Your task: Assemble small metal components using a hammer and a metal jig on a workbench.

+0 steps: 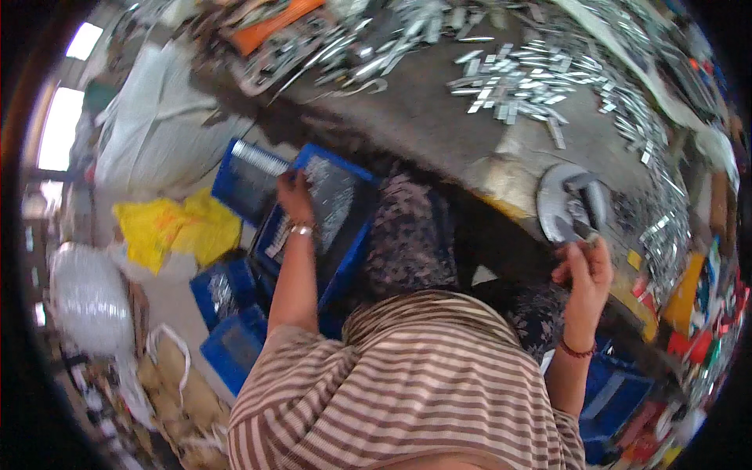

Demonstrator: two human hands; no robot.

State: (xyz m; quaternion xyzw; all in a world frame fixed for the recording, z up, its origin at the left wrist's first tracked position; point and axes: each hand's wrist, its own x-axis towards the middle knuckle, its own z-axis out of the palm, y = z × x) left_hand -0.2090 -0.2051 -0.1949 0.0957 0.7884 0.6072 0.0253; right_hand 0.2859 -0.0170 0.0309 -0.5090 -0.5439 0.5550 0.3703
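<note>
At the left, my left hand (296, 200) reaches over a blue tray (356, 168) of small silvery metal pieces (333, 196); its fingertips are blurred near the tray's far edge, and whether they grip anything is unclear. My right hand (586, 265) is at the front edge of the workbench, thumb and fingers pinched together. What they hold is hard to make out; a small dark end shows at the fingertips. Just beyond them a round grey metal disc (552, 205) lies on the bench with a dark metal block (595, 200) on it.
Flat metal strips (517, 78) are heaped across the grey workbench (439, 117), with an orange-handled tool (274, 23) at the far left. More blue bins (235, 352) stand on the floor at the left, by a yellow bag (176, 231) and white sacks (149, 125).
</note>
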